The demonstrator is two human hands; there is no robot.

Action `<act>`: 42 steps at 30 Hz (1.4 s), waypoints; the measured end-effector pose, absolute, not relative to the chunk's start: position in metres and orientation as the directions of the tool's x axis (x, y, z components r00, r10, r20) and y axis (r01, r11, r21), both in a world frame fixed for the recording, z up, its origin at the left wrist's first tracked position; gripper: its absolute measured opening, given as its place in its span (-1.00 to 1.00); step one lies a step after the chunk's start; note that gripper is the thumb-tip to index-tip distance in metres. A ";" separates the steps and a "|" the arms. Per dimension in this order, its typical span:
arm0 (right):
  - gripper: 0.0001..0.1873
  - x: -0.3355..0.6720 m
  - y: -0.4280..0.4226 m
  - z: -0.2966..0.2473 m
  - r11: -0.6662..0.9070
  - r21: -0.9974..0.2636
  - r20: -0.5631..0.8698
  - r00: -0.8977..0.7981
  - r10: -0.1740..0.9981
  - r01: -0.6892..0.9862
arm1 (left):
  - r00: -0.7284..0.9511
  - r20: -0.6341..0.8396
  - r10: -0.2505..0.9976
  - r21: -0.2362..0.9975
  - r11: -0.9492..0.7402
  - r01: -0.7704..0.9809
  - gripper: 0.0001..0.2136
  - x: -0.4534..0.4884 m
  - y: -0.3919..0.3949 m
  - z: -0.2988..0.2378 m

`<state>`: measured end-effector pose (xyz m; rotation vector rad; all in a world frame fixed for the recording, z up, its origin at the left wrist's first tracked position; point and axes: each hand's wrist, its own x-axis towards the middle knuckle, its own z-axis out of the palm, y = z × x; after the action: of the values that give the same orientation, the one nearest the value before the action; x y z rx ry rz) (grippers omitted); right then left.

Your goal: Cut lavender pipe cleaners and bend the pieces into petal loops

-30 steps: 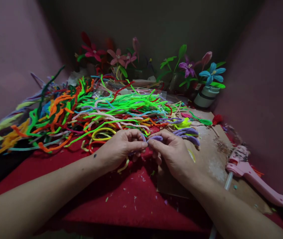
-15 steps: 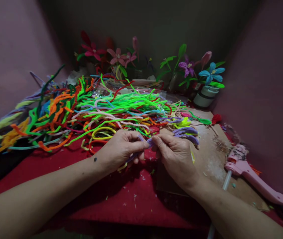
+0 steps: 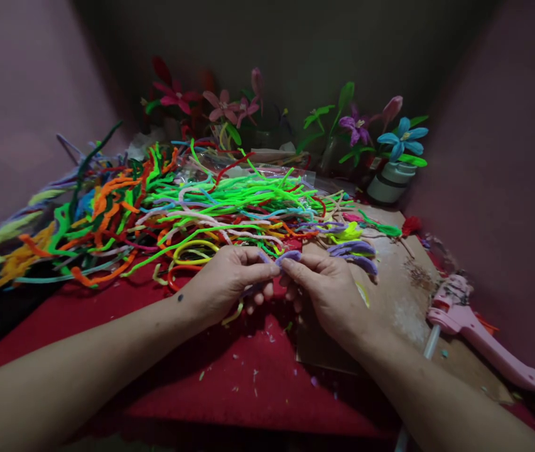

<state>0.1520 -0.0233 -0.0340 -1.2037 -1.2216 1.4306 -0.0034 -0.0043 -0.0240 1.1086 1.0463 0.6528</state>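
A purple pipe cleaner [image 3: 288,257] is pinched between both hands above the red-covered table. My left hand [image 3: 232,276] grips it between thumb and forefinger, and a stretch of purple also shows below that thumb. On the other side, my right hand [image 3: 326,285] closes thumb and fingers on the same piece, its fingertips almost touching the left thumb. The purple part between the hands is bent into a small curve. Just behind the right hand lie several purple looped petals [image 3: 355,251] on a cardboard sheet [image 3: 385,295].
A large heap of coloured pipe cleaners [image 3: 248,194] spreads behind the hands. On the right a pink glue gun [image 3: 465,314] rests on the cardboard. At the back stand pipe-cleaner flowers, one blue flower [image 3: 402,139] in a pale jar [image 3: 390,182]. Small scraps dot the red cloth [image 3: 230,389].
My right hand has turned and shifted slightly left, closer to the left fingertips. More of the curved purple pipe cleaner now shows above the fingers.
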 end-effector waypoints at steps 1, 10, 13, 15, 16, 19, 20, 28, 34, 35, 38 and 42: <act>-0.71 0.152 -0.023 -0.035 -0.141 -0.989 -0.135 -0.148 0.980 -0.031 | 0.413 -0.340 0.845 0.936 0.347 0.063 -0.81 -0.004 -0.003 -0.026; -0.81 0.151 -0.018 -0.041 -0.244 -0.950 -0.203 -0.207 0.957 -0.197 | 0.415 -0.320 0.852 0.942 0.331 0.046 -0.90 -0.005 -0.001 -0.027; -0.79 0.152 -0.018 -0.044 -0.269 -0.942 -0.223 -0.225 0.948 -0.200 | 0.426 -0.310 0.850 0.946 0.319 0.054 -0.91 -0.006 -0.001 -0.027; -0.77 0.152 -0.018 -0.046 -0.283 -0.936 -0.231 -0.241 0.943 -0.209 | 0.442 -0.307 0.843 0.947 0.318 0.052 -0.91 -0.006 0.000 -0.027; -0.77 0.152 -0.017 -0.046 -0.286 -0.936 -0.236 -0.237 0.942 -0.206 | 0.449 -0.308 0.839 0.946 0.320 0.052 -0.91 -0.007 0.000 -0.027; -0.80 0.152 -0.018 -0.043 -0.269 -0.943 -0.234 -0.185 0.954 -0.197 | 0.455 -0.316 0.833 0.941 0.336 0.040 -0.88 -0.007 0.001 -0.029; -0.81 0.152 -0.018 -0.040 -0.257 -0.947 -0.229 -0.158 0.961 -0.191 | 0.452 -0.319 0.833 0.939 0.342 0.033 -0.87 -0.007 0.001 -0.029; -0.83 0.151 -0.023 -0.023 -0.204 -0.975 -0.202 -0.037 0.979 -0.089 | 0.433 -0.276 0.858 0.958 0.282 0.051 -0.85 -0.006 0.000 -0.030; -0.83 0.151 -0.020 -0.036 -0.236 -0.950 -0.207 -0.151 0.967 -0.205 | 0.431 -0.272 0.860 0.959 0.278 0.051 -0.86 -0.004 -0.002 -0.030; -0.84 0.150 -0.019 -0.039 -0.235 -0.946 -0.198 -0.174 0.965 -0.223 | 0.433 -0.272 0.860 0.959 0.279 0.047 -0.87 -0.004 -0.001 -0.030; -0.86 0.150 -0.020 -0.044 -0.208 -0.954 -0.161 -0.218 0.963 -0.214 | 0.440 -0.262 0.859 0.961 0.275 0.034 -0.92 -0.004 -0.001 -0.031; -0.88 0.150 -0.022 -0.045 -0.145 -0.979 -0.121 -0.160 0.980 -0.144 | 0.427 -0.266 0.864 0.962 0.263 0.066 -0.92 -0.002 -0.002 -0.030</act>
<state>0.1503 -0.0216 -0.0450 -1.1128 -1.1337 1.4898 -0.0024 -0.0024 -0.0297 1.1904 0.9994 0.6839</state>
